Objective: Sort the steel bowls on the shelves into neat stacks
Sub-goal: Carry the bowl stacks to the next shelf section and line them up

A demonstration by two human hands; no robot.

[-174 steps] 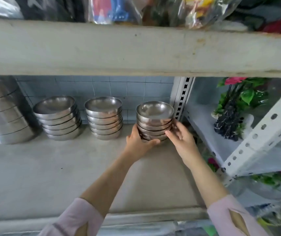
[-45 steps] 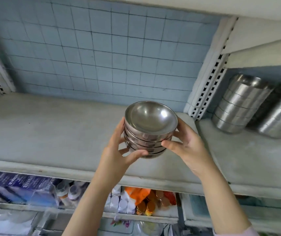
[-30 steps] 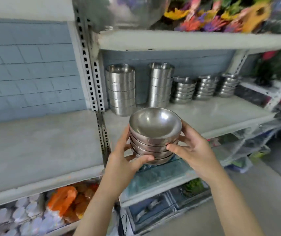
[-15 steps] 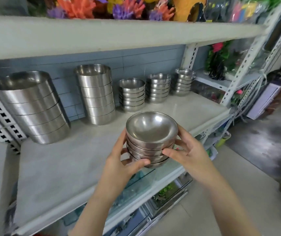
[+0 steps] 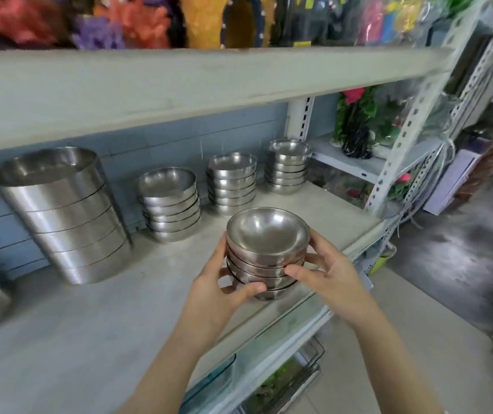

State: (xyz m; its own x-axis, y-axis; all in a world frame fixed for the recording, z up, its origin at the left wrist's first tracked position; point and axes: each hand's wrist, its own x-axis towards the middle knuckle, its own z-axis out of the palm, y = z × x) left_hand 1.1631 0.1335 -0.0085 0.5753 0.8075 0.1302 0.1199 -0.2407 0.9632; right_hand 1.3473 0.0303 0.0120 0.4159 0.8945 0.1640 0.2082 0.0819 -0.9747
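Between both hands I hold a small stack of steel bowls (image 5: pixel 267 249) above the front part of the grey shelf (image 5: pixel 90 333). My left hand (image 5: pixel 218 291) grips its left and lower side, my right hand (image 5: pixel 326 273) its right side. Along the back of the shelf stand three stacks of steel bowls: a wider stack (image 5: pixel 169 203), a middle stack (image 5: pixel 232 182) and a right stack (image 5: pixel 288 165). Left of them leans a tall stack of large steel containers (image 5: pixel 63 216).
An upper shelf board (image 5: pixel 179 85) hangs overhead, loaded with colourful artificial flowers. A perforated white post (image 5: pixel 412 124) marks the shelf's right end, with potted artificial plants (image 5: pixel 359 124) behind it. Lower shelves with goods lie below; the aisle floor (image 5: pixel 448 264) is on the right.
The view has swung from the empty left shelf to the shelf with the stacks and drawn closer. Both hands keep the same hold on the stack of bowls.
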